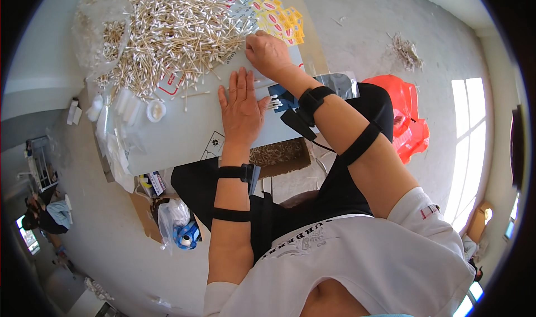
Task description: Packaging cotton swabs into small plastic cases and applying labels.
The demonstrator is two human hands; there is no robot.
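Note:
A big heap of cotton swabs [173,32] with white tips and wooden-coloured sticks covers the far left of the table [190,121]. My left hand [244,107] lies flat on the tabletop, palm down, fingers stretched away from me. Beside its thumb, a few cotton swabs [274,102] rest with their white tips together over a dark blue patch. My right hand [269,53] is closed, its fingers curled at the heap's right edge; whatever they pinch is hidden. Just beyond it are yellow-and-white printed labels [279,20] with red ovals.
Left on the table are a round white tub [156,111] and clear plastic bags [114,149]. Below the front edge sits a cardboard box [285,155] full of sticks. A red plastic bag [410,127] lies at the right; loose scraps [406,52] are on the floor.

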